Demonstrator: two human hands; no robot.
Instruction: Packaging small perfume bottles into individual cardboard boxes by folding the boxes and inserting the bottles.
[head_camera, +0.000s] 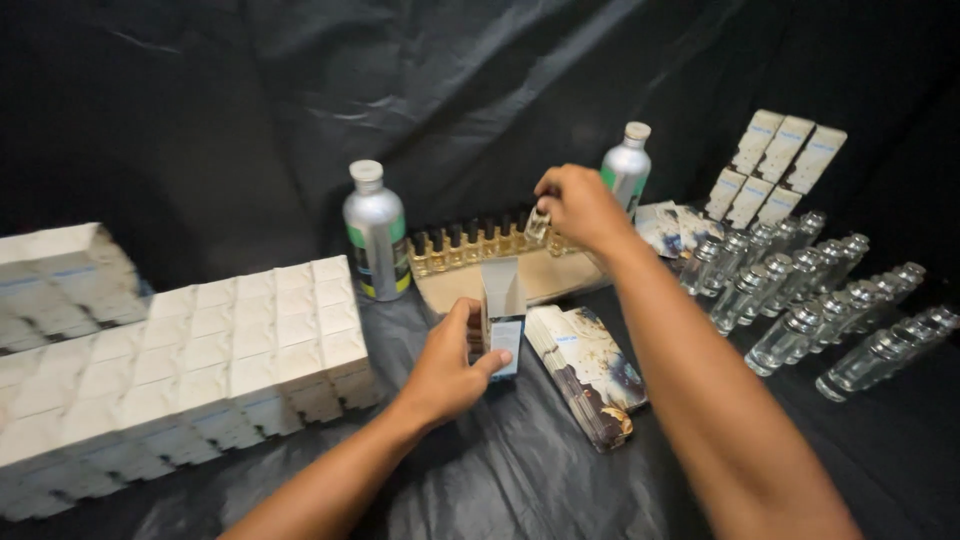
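Covering table and backdrop, creased black cloth (520, 470), white boxes (200, 350) stacked left

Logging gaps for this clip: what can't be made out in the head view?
- Small bottle: mostly covered by the right hand; grip unclear.
- Open box: inside faces away; the left hand covers its lower side.
- White boxes: blurred, cut off by the left edge.
- Empty bottles: blurred.

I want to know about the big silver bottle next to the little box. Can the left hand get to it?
Probably yes. The left hand holds a small open box, so it is busy, but the silver bottle stands just beyond it with nothing between them.
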